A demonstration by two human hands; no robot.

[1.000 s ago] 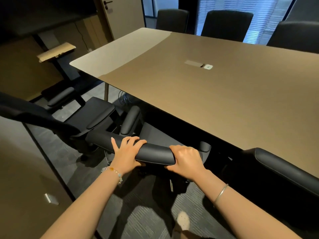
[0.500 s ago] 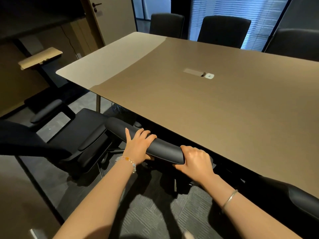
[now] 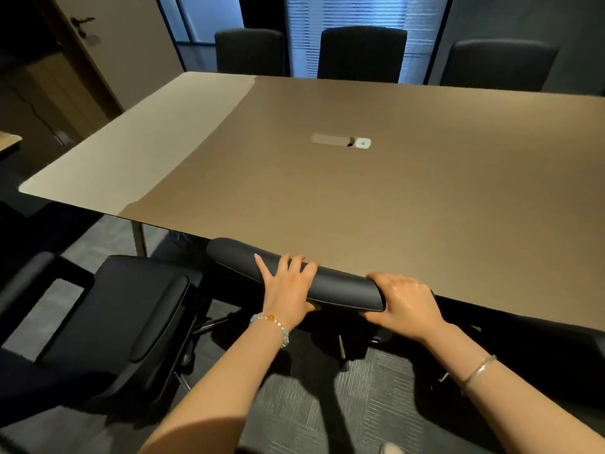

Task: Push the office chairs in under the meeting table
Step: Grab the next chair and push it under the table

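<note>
A large brown meeting table [image 3: 327,178] fills the middle of the view. The black top edge of an office chair's back [image 3: 340,285] lies right against the table's near edge; its seat is hidden under the table. My left hand [image 3: 288,290] lies over that top edge with fingers spread across it. My right hand [image 3: 404,304] is wrapped around its right end. A second black office chair [image 3: 124,309] with armrests stands at the lower left, out from the table.
Three dark chairs [image 3: 361,54] stand at the far side before a blinded window. A cable outlet [image 3: 342,141] sits in the tabletop. A door [image 3: 108,44] is at the back left. Grey carpet [image 3: 360,404] lies underfoot, with another dark chair back [image 3: 540,362] at the right.
The chair has rolled forward under the table; its seat and armrests, visible a second ago, are now hidden. Both hands have kept their hold and moved forward with it.
</note>
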